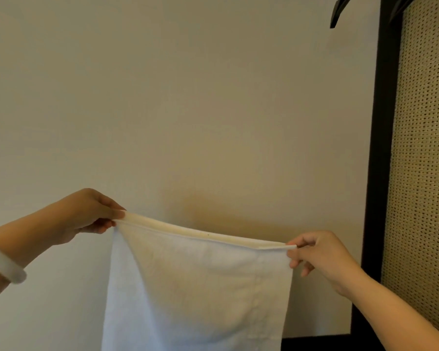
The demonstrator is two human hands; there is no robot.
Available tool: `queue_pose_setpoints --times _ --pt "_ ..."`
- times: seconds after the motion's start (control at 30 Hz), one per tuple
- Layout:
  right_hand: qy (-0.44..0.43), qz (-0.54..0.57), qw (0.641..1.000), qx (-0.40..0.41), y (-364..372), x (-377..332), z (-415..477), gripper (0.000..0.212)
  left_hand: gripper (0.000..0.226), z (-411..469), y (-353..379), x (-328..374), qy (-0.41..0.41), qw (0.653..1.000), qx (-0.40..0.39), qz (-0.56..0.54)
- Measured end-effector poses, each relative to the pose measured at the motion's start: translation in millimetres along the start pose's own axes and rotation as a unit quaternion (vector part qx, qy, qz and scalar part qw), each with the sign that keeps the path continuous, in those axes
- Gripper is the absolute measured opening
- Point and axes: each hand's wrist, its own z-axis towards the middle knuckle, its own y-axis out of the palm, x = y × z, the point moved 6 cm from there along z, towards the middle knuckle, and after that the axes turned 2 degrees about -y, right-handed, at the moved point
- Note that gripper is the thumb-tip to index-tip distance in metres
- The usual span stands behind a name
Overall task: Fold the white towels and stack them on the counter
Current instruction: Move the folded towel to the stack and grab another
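Left hand [86, 214] and right hand [314, 254] each pinch a top corner of the soft white towel [198, 287], stretched wide. Folding begins; next, corners should meet.

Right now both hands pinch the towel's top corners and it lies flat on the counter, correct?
No. The left hand and right hand do pinch the top corners, but the towel hangs in the air before the wall, not lying flat. The head view shows it.
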Motion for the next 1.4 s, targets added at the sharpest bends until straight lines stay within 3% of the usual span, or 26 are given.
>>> queue_pose_setpoints --times 0.13,0.57,0.8,0.9,1.0,1.17,1.27,1.4 --pt "0.028 0.07 0.997 -0.016 5.3 -3.9 -3.8 0.009 0.01 -2.1 -2.2 -0.9 -0.016 0.999 0.002 -0.035" --pt "-0.017 -0.163 0.986 0.003 -4.7 -16.4 -5.4 0.019 0.007 -11.9 -7.1 3.5 0.013 0.998 0.031 -0.045" --pt "-0.086 -0.067 0.994 0.03 -32.0 -53.2 -16.5 0.015 0.009 -29.3 -16.2 16.6 0.011 0.999 -0.03 -0.01" --pt "-0.114 -0.017 0.993 0.018 -39.0 -62.5 -15.6 0.024 0.01 -31.3 -21.6 19.0 0.005 0.998 -0.049 -0.029" --pt "-0.078 -0.019 0.997 -0.018 -30.0 -41.6 -4.0 0.029 0.008 -24.1 -8.1 -0.6 -0.034 0.998 -0.058 -0.019" --pt "0.033 -0.042 0.998 -0.034 0.4 27.6 24.2 0.016 0.009 -4.4 35.6 -46.2 -0.1 0.991 -0.078 -0.036" --pt "0.028 0.029 0.999 0.01 -4.3 16.4 39.3 0.019 0.011 9.3 37.7 -27.1 -0.059 0.991 -0.046 -0.112" --pt "-0.044 0.134 0.989 0.047 -27.8 -36.7 33.7 0.024 0.011 2.4 7.6 26.7 0.041 0.986 0.007 -0.161"
